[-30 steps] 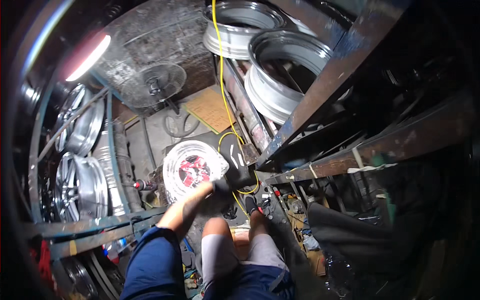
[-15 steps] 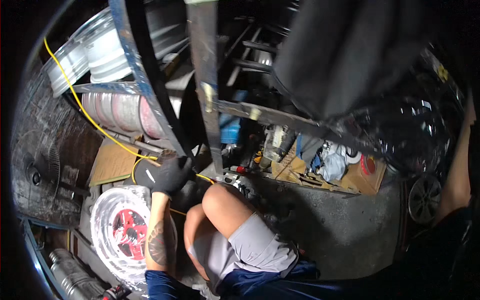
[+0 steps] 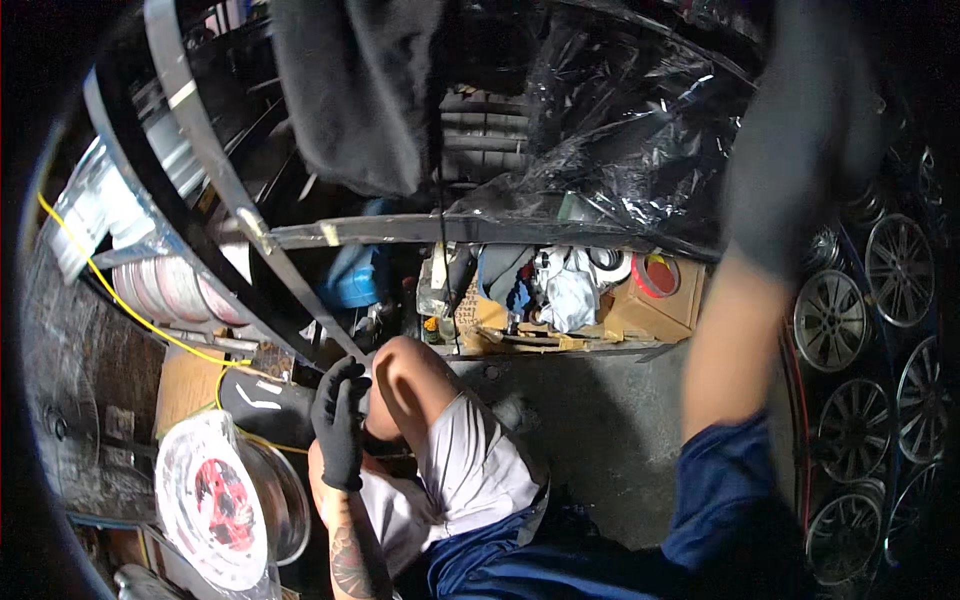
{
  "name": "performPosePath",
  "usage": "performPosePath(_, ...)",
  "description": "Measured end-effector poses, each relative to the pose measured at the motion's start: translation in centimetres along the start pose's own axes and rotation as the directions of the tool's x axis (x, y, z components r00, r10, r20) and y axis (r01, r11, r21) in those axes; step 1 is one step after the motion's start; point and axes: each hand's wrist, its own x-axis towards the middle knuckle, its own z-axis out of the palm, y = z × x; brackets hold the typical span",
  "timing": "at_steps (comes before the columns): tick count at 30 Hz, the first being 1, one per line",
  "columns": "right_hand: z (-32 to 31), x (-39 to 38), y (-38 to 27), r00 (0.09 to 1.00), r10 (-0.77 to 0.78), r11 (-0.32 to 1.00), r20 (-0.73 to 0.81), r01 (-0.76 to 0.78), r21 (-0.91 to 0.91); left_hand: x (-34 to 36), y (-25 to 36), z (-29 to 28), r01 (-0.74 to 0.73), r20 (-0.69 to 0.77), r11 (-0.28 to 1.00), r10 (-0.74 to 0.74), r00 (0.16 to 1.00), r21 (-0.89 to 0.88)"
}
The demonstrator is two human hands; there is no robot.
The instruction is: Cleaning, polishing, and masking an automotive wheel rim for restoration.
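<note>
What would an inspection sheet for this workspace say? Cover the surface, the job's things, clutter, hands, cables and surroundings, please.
Surface: grey floor, partly in shadow.
Job's things: wheel with white face and red centre, at lower left.
Clutter: cardboard box, crumpled pale material and other mixed items, packed together along the frame.
Left hand: dark-gloved, near the bent leg; nothing seen in it.
Right hand: dark-gloved, at upper right, too blurred to tell whether it holds anything.
Cables: yellow cable, running down toward the wheel's area.
Surroundings: spoked wheels at right, dark cloth and black plastic sheeting at the top.
</note>
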Motion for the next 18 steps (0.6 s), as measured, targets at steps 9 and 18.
performPosePath(9, 7.7, -28.6, 7.5, 0.48, 0.778, 0.423, 0.407, -0.877, 0.226, 6.5, -4.4, 9.3, -0.049, 0.184, 0.953, -0.007, 0.983, 0.3)
performPosePath(18, 8.2, -14.1, 17.6, 0.809, 0.587, 0.711, 0.026, -0.5, -0.495, 4.7, -12.9, 20.6, -0.242, 0.39, 0.845, 0.043, 0.92, 0.477)
